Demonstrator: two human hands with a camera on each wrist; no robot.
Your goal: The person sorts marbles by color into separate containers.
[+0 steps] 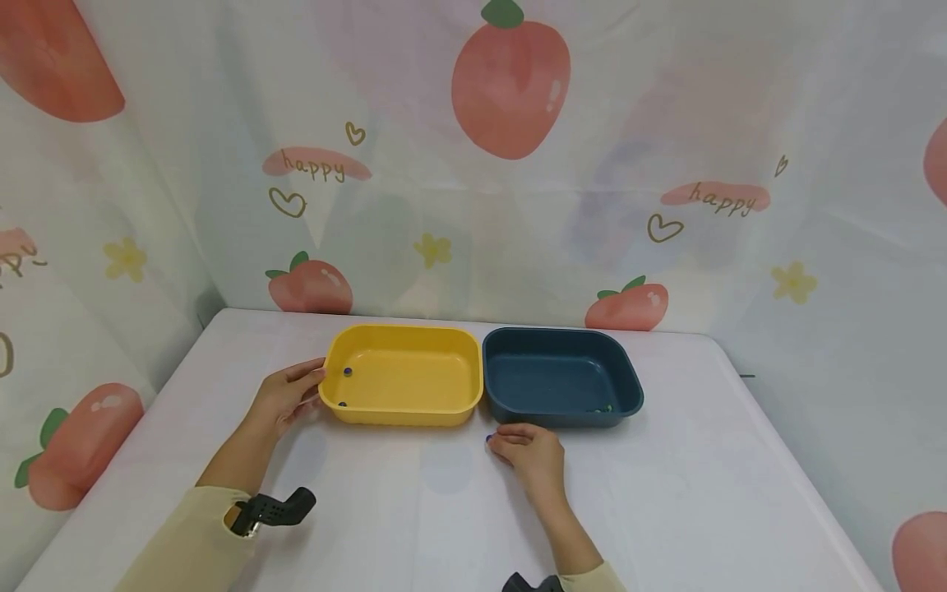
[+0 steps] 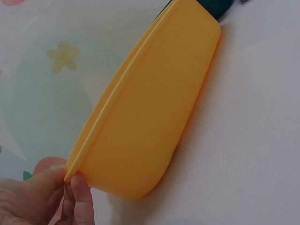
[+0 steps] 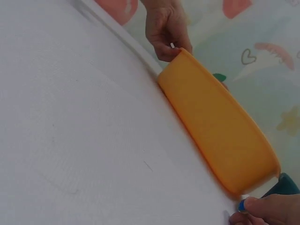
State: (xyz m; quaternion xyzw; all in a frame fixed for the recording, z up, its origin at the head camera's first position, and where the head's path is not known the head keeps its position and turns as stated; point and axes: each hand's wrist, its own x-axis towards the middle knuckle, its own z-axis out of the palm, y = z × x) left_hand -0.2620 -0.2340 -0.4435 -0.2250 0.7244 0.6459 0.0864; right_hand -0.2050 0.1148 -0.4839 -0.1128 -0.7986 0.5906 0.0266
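My left hand (image 1: 283, 396) pinches the rim of the yellow tub (image 1: 414, 418) at its left end, thumb over the edge and fingers beneath it. Inside that tub lie two small round blue pieces, one farther back (image 1: 348, 372) and one near the front wall (image 1: 343, 404). My right hand (image 1: 534, 462) is over the table in front of the gap between the tubs. Between its thumb and fingers it pinches a small blue piece (image 3: 242, 205), which shows some white in the right wrist view. The dark blue tub (image 1: 562, 418) holds small green pieces (image 1: 607, 409) near its front right corner.
Both tubs stand side by side, nearly touching, toward the back of a table with a white cloth (image 1: 414, 526). A printed curtain (image 1: 473, 247) with fruit and flowers hangs behind the table and at its sides.
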